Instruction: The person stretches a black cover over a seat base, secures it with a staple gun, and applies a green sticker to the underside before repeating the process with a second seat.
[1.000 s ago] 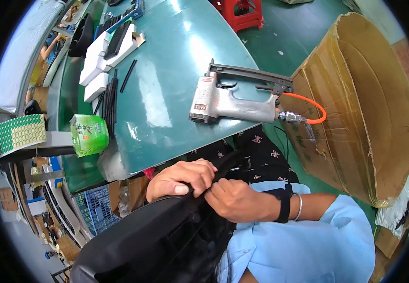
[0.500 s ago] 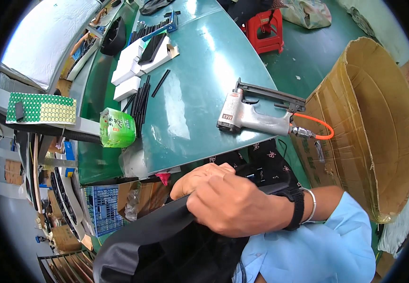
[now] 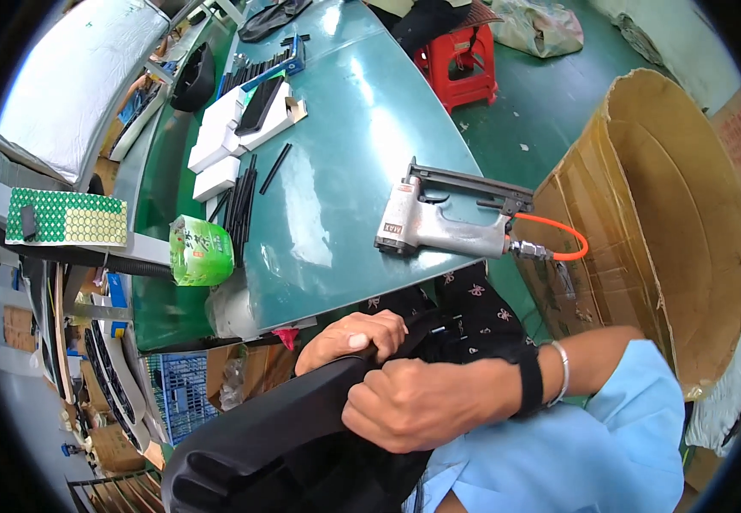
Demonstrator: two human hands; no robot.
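Note:
A black padded piece with a smooth leather-like cover [image 3: 259, 427] lies across my lap, at the lower middle. On its upper rim my left hand [image 3: 351, 340] is closed, fingers wrapped over the edge and thumb on top. Close beside it, my right hand [image 3: 422, 402] is curled into a fist at the cover's edge, pinching the black material. The fingertips of this hand are hidden. A black watch band [image 3: 530, 380] and a pale bracelet circle the right wrist.
On the green table lie a silver staple gun [image 3: 447, 224] with an orange hose [image 3: 571, 248], black sticks [image 3: 240, 205], white boxes [image 3: 215, 141] and a green packet [image 3: 202, 250]. A large cardboard box [image 3: 610, 197] stands right; a red stool [image 3: 464, 73] sits beyond.
My hands, overlapping before, are now slightly apart, with the left thumb showing. The black piece's long edge, a loose flap before, now looks rounder and smoother. The view has shifted a little.

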